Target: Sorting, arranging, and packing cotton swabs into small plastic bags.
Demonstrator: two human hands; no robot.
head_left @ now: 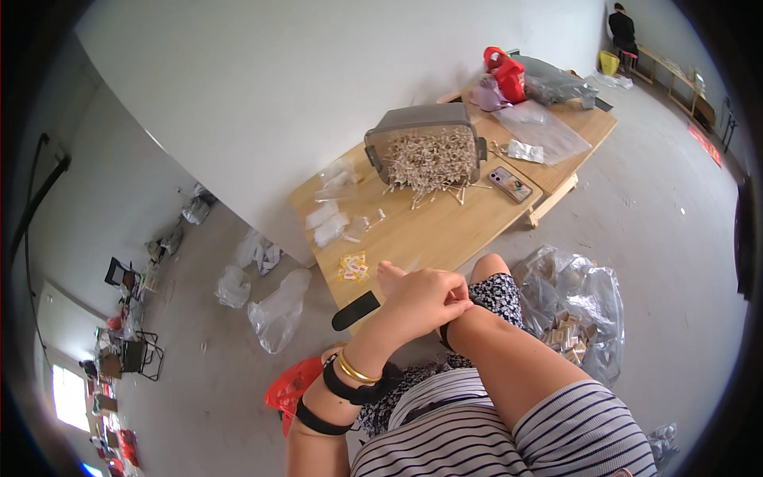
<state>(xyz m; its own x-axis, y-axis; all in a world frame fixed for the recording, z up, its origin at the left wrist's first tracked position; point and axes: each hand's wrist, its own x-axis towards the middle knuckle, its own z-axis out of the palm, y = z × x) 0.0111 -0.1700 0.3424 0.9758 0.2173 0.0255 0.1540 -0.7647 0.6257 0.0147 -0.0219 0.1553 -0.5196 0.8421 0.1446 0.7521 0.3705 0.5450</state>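
Note:
My left hand (429, 296), with a gold bangle and black bands on its arm, is curled over my right wrist in front of me. Its thumb and fingertips press together at the edge of that wrist, beside a black strap (445, 337); whatever they pinch is hidden. My right hand (389, 275) lies mostly behind the left one, and only some finger shows past it. Beyond both hands is a wooden table (429, 234). On it a grey plastic bin (421, 118) lies on its side, cotton swabs (433, 159) spilling from its mouth.
A phone (510, 184) lies right of the swabs. Small yellow-and-white packets (353, 267), clear bags (330, 226) and a black strip (356, 311) are at the table's left. A large clear sack (608, 310) with small packs stands right of my legs; a red bag (290, 385) is left. One person (621, 30) is far off.

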